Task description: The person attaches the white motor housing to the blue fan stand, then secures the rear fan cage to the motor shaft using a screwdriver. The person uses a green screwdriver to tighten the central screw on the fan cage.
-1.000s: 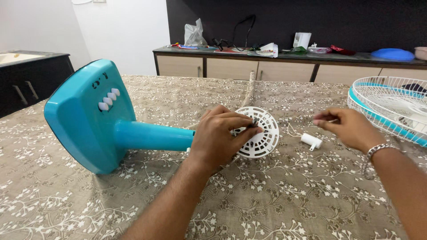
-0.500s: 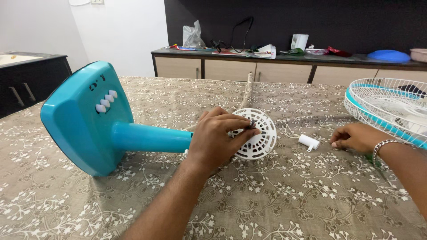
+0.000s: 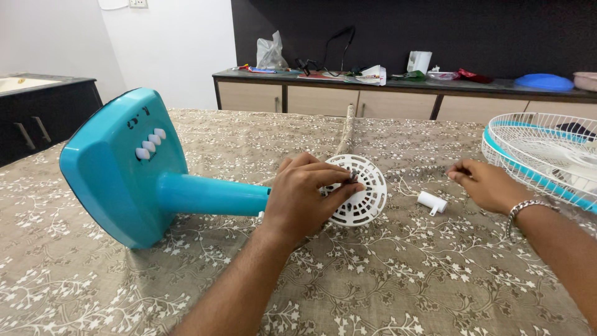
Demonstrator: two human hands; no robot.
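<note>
Left hand (image 3: 298, 198) pinches the light, brittle-looking white slotted plastic disc (image 3: 359, 190) at its hub; right hand (image 3: 488, 184), fingertips together, hovers right of it.

Home room: patterned tablecloth (image 3: 385, 280), cluttered sideboard (image 3: 398, 93), washbasin counter (image 3: 37, 84).

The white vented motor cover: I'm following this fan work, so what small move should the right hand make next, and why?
Probably bring the right hand to the white vented motor cover. The left hand steadies it with fingertips at the centre shaft, while the right hand, fingers pinched, hovers beyond the small white cap.
</note>
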